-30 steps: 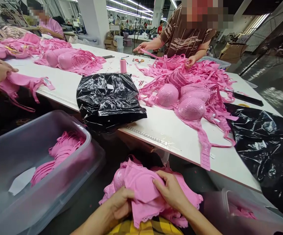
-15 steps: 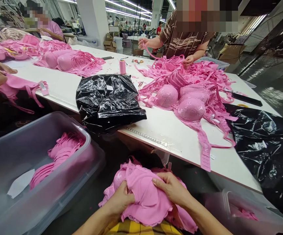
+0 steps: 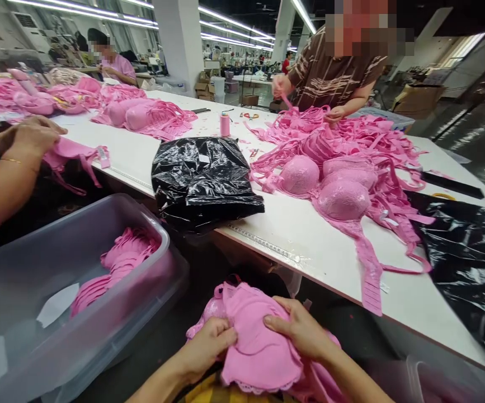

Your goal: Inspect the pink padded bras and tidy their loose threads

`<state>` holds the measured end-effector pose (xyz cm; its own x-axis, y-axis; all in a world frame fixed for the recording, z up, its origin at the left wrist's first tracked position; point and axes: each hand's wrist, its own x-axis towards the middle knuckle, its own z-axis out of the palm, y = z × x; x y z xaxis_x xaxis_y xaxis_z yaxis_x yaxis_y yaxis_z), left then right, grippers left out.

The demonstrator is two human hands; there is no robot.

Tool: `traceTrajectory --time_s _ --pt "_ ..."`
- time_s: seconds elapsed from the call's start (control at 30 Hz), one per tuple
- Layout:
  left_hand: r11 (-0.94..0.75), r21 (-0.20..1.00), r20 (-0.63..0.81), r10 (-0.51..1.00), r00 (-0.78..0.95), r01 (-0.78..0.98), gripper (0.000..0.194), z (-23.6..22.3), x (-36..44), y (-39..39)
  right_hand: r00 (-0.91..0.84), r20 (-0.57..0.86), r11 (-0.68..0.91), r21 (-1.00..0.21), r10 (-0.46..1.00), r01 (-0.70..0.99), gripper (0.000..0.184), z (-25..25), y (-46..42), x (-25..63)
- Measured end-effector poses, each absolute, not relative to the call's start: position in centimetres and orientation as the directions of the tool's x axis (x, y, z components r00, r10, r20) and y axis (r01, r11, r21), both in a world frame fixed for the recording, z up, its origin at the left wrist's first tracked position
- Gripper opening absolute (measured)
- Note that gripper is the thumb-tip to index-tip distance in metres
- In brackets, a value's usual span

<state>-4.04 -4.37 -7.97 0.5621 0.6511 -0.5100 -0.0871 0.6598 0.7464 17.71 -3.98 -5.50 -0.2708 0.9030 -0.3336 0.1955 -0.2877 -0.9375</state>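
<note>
A pink bra [image 3: 263,341] with a lace edge is stretched between my two hands, low in front of my lap, its smooth inner side facing up. My left hand [image 3: 211,341] pinches its left side between thumb and fingers. On the upper right part of the cup, my right hand [image 3: 298,327] grips with the thumb on top; its fingertips are hidden behind the fabric. More pink lacy fabric hangs beneath and to the left of the held piece.
A white table [image 3: 330,263] carries a black plastic bag [image 3: 204,179], a heap of pink bras [image 3: 343,190] and a pink thread spool [image 3: 224,124]. At left stands a grey plastic bin [image 3: 112,319] with stacked cups. Co-workers' hands [image 3: 30,137] hold pink pieces at left and across the table.
The view has swung left, so the table and bin appear farther right. Both my hands keep hold of the bra, whose lower edge now lies flatter and more spread.
</note>
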Motion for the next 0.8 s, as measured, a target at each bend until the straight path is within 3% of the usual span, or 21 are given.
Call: traceTrajectory --time_s 0.1,0.27,0.47,0.7,0.8 --pt "0.639 0.755 -0.421 0.646 0.636 -0.149 0.032 -6.4 -4.0 -3.8 -0.291 -0.296 -0.229 -0.943 0.910 0.244 0.027 -5.2 -4.1 18.6" --pt "0.518 0.835 -0.347 0.759 0.551 -0.187 0.028 -6.3 -2.8 -4.0 -0.369 -0.290 -0.223 -0.951 0.883 0.214 0.029 -4.8 -4.4 19.1" --pt "0.596 0.780 -0.397 0.708 0.584 -0.191 0.032 -6.3 -2.4 -4.4 -0.375 -0.323 -0.271 -0.944 0.869 0.186 0.037 -4.9 -4.1 19.3" --pt "0.459 0.877 -0.326 0.786 0.526 -0.142 0.040 -6.5 -1.5 -4.6 -0.384 -0.238 -0.107 -0.937 0.892 0.333 0.024 -4.3 -3.7 18.7" --pt "0.441 0.879 -0.333 0.840 0.428 -0.182 0.034 -7.1 -1.3 -4.6 -0.250 -0.080 0.034 -0.905 0.965 0.423 0.030 -3.9 -3.8 18.9"
